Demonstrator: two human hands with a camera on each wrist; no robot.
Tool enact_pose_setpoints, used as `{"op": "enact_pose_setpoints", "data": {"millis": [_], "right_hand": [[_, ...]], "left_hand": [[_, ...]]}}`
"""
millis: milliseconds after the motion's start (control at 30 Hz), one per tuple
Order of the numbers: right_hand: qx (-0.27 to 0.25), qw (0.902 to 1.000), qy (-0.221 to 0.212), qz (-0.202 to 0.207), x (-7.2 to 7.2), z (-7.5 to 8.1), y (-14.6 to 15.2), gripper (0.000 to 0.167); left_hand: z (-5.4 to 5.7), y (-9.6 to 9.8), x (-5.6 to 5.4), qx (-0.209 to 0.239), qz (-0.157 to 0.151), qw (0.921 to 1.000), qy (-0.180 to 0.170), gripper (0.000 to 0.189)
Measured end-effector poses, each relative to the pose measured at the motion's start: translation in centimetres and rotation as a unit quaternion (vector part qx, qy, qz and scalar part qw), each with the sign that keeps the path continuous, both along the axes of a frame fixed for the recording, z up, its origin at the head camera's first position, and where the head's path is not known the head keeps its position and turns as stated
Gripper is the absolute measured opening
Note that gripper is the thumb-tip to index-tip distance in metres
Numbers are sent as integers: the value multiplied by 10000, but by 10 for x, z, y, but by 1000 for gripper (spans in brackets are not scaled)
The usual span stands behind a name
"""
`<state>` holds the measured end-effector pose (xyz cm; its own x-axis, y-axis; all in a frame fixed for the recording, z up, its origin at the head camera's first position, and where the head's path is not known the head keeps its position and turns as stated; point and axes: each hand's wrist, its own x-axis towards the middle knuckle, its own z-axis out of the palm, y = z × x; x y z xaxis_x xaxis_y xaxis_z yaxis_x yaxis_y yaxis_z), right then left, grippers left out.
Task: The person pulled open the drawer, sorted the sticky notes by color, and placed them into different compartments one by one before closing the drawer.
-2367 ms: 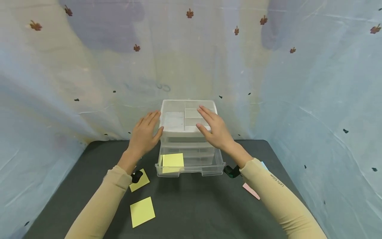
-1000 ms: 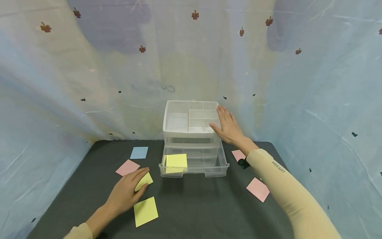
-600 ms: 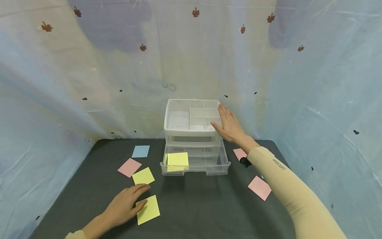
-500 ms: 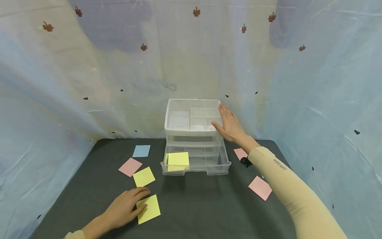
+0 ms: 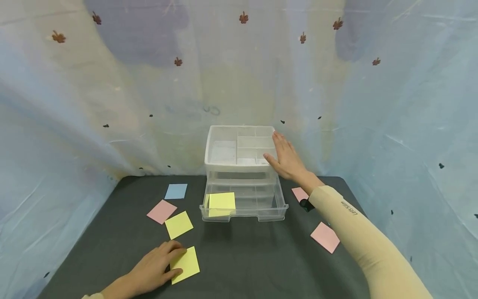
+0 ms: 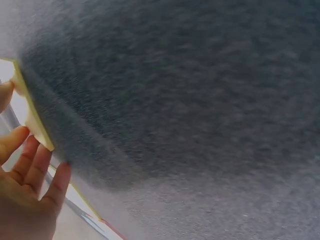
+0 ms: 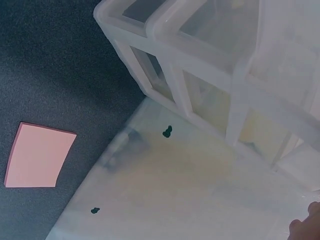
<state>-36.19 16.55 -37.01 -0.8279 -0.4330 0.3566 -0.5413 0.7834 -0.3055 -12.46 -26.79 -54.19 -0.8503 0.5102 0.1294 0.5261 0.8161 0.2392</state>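
My left hand [image 5: 154,265] is over a yellow sticky note pad [image 5: 189,265] at the table's front left, its thumb and bent forefinger gripping the pad. In the left wrist view the fingers [image 6: 37,167] meet the edge of this yellow pad [image 6: 32,117]. My right hand [image 5: 287,160] rests with straight fingers against the right side of a white plastic drawer organizer [image 5: 240,168]. Its clear lower drawer [image 5: 257,214] is pulled out and holds another yellow pad [image 5: 222,203] at the left. Only the right fingers [image 7: 305,225] show in the right wrist view's corner.
Left of the organizer lie a second yellow pad [image 5: 179,224], a pink pad [image 5: 162,211] and a blue pad [image 5: 176,191]. Two pink pads, one nearer [image 5: 325,237] and one farther [image 5: 299,193], lie on the right, partly by the sleeve. A patterned curtain [image 5: 239,83] hangs behind.
My left hand has left the organizer's side, come down toward the front left and taken hold of the near yellow pad. My right hand has shifted from over the top tray to the organizer's right side.
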Motion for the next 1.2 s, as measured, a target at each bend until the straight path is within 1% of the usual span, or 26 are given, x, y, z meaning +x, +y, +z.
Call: {"op": "enact_pose_setpoints", "data": {"millis": [67,133,233,333,400,500,567,667,733,900,1000,1100,1200], "right_hand": [[-8,10000,-9,-37,-1,-1,0,82],[5,10000,5,-67,-1,-1,0,81],[16,10000,17,-70,-1,-2,1,81],[-12,10000,61,-39,-1,-1,-1,81],[-38,9999,93,-21,-1,-1,-3,81],[-49,9999,135,-28,-1,0,-3,80],[-54,9999,114,-32,0,-1,-2,80],[-44,9999,99,-38,0,-2,-1,80],[-55,9999,97,-34,-1,-2,-1,80],[-23,9999,98,-80,-1,-3,-1,80],[-4,9999,97,-87,-1,-4,-1,81],[-26,9999,111,-84,0,-4,-1,81],[-44,9999,105,-82,0,-3,-1,81]], "left_hand": [[-2,0,-3,153,83,9997,-159,49],[-2,1,-5,296,196,9986,-391,51],[-2,1,-9,559,325,9950,-761,54],[-1,0,-14,956,451,9874,-1174,54],[0,-1,-17,1244,529,9804,-1432,55],[2,0,-21,1531,577,9719,-1695,55],[3,2,-22,1598,616,9687,-1797,56],[5,6,-23,1623,708,9666,-1855,57],[7,9,-23,1618,823,9660,-1842,56],[9,12,-22,1696,1015,9648,-1733,46],[10,11,-21,1892,923,9647,-1580,34],[13,10,-20,2171,711,9629,-1435,24],[17,10,-21,2381,526,9588,-1459,19]]}}
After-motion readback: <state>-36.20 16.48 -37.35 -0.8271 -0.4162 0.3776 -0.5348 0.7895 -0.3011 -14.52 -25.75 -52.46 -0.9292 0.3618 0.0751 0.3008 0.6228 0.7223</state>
